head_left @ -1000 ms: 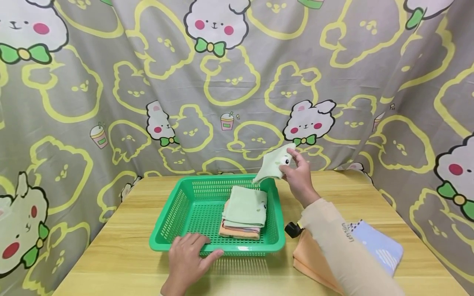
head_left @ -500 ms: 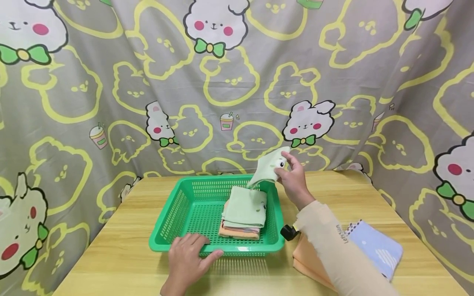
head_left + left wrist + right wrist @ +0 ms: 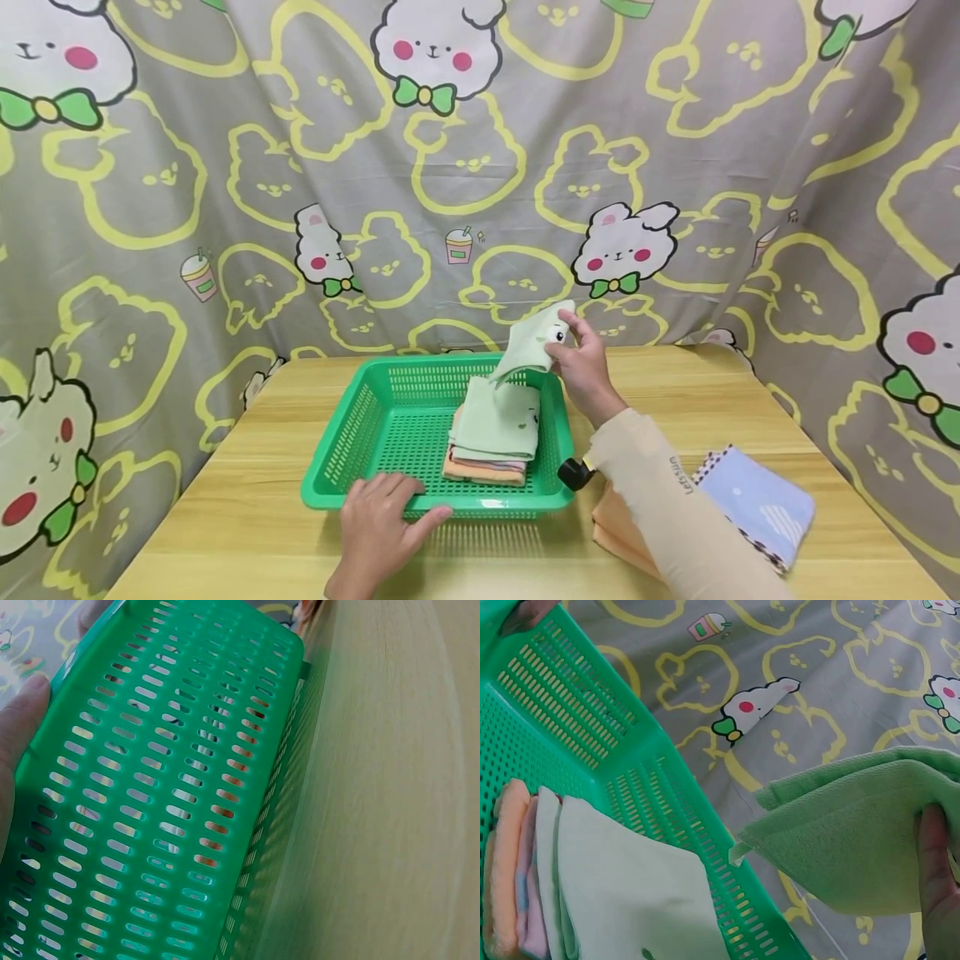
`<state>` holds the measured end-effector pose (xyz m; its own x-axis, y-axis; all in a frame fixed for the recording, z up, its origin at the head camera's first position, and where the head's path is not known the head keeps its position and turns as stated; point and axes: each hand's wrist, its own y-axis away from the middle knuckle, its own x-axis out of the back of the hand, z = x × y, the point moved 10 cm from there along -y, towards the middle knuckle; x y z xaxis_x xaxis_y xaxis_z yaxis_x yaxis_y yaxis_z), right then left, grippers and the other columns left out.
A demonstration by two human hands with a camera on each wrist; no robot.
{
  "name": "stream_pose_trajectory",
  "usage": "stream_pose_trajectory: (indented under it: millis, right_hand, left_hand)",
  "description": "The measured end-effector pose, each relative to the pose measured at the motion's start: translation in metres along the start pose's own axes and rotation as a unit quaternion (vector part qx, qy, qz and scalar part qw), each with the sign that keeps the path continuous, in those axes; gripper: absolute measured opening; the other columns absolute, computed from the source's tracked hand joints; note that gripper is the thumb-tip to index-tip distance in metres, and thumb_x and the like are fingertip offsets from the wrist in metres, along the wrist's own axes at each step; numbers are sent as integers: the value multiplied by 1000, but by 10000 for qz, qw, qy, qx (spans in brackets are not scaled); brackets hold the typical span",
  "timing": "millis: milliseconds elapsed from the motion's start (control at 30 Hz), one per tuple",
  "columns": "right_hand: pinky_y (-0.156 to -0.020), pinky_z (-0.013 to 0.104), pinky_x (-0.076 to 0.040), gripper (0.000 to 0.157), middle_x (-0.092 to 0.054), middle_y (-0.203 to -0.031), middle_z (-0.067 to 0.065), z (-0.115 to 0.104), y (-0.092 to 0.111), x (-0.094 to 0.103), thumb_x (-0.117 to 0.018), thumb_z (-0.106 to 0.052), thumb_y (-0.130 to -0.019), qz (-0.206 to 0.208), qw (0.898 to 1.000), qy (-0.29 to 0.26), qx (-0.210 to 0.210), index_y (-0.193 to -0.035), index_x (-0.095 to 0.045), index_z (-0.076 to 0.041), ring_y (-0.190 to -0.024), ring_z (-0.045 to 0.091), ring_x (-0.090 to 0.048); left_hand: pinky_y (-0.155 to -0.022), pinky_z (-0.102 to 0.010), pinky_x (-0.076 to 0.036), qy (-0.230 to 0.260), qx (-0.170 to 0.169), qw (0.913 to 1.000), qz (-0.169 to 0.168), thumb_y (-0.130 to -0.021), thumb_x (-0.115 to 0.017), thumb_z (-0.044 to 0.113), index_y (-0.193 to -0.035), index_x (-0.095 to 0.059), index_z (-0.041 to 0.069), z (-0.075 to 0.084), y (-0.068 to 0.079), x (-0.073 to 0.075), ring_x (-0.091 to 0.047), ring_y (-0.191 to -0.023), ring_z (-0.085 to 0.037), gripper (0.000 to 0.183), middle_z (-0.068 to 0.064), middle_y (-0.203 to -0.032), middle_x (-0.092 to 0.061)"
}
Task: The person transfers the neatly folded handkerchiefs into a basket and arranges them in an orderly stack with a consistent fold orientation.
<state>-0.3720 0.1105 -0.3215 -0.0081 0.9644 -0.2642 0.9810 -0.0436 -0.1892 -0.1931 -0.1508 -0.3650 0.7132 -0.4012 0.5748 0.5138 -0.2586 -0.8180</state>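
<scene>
In the head view my right hand [image 3: 588, 367] pinches a folded pale green towel [image 3: 531, 340] with a cartoon eye on it, thumb in front and fingers behind. The towel hangs above the back right of the green plastic basket [image 3: 330, 446], its lower corner overlapping the stack. Inside the basket on the right lies a stack of folded towels, a pale green towel [image 3: 491, 425] on top and an orange towel [image 3: 483, 477] at the bottom. My left hand [image 3: 382, 521] grips the basket's front rim, fingers over the edge and thumb along the outside.
Right of the basket, an orange towel [image 3: 618, 529] lies partly under my right sleeve [image 3: 667, 492], beside a blue towel [image 3: 761, 508] with a checked edge. A black wrist camera [image 3: 575, 473] sits near the basket's right rim. A printed curtain [image 3: 480, 192] stands behind the wooden table [image 3: 247, 467].
My right hand has moved left and slightly down with the pale green towel, from beside the basket's back right corner to over it. The left hand and basket have stayed put.
</scene>
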Motion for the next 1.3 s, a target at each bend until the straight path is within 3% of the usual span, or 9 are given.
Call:
stream_pose_trajectory:
  millis: [433, 767, 1133, 1300]
  right_hand:
    - [-77, 25, -53, 59, -31, -144, 16, 17, 2, -9, -48, 11, -91, -30, 9992, -311, -261, -147, -33, -3, -113, 30, -50]
    - [-58, 19, -44, 59, -34, -140, 14, 23, 3, -15, -49, 12, -89, -23, 9980, -599, -216, -144, -36, -2, -77, 12, -54]
    - [-57, 18, -43, 58, -36, -136, 16, 33, 6, -25, -47, 13, -90, -98, 9956, -887, -295, -144, -35, -2, -74, 11, -52]
    - [-64, 20, -49, 58, -35, -137, 17, 34, 7, -32, -46, 15, -89, -128, 9934, -1095, -320, -144, -34, 0, -83, 14, -56]
  left_hand:
    - [-57, -31, -38, -37, 45, 9999, -104, -84, -49, 75, -70, -66, 22, -2, 1, -2, -62, -65, -13, 57, 10, -70, -65]
    - [-57, -32, -38, -52, 106, 9998, -174, -84, -49, 75, -71, -65, 22, -2, 0, -3, -62, -66, -13, 57, 9, -70, -65]
    - [-57, -31, -37, -16, 92, 9998, -164, -85, -48, 75, -71, -65, 21, -1, 1, -3, -61, -66, -13, 58, 10, -70, -64]
    - [-57, -31, -37, -28, 78, 9998, -170, -85, -47, 75, -71, -65, 21, -1, 1, -3, -62, -66, -13, 58, 9, -70, -65]
